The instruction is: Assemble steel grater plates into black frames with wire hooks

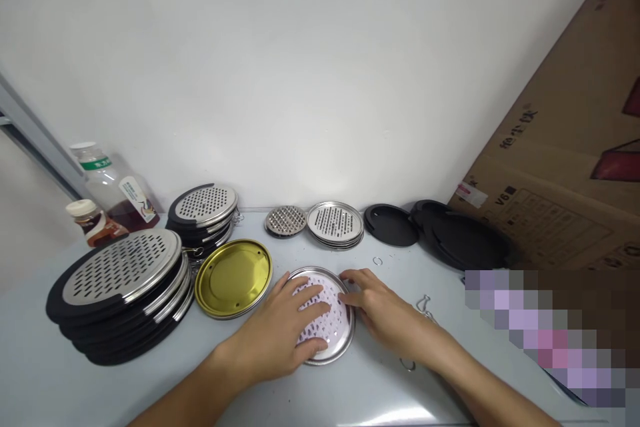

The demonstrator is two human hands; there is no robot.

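Ring, small and thin, lies nearest, back from the fingertips of the right hand and just beside that wrist. Ahead, the left hand spreads over a round metal-rimmed plate with a pale perforated face; its fingers rest on top, wrapped around nothing. The right fingers curl at the rim's right side, though whether they pinch it cannot be told. The face may be rough (its holes are too small to judge), so pressing while sliding could scrape a fingertip; lopsided pressure could tip the plate or skid it across the tabletop. Just left of the left fingers sits a gold dish, easily knocked if that hand swings wide. Farther left, a stack of black-edged graters might slide if bumped. Well beyond all fingers lie perforated discs and black plates.
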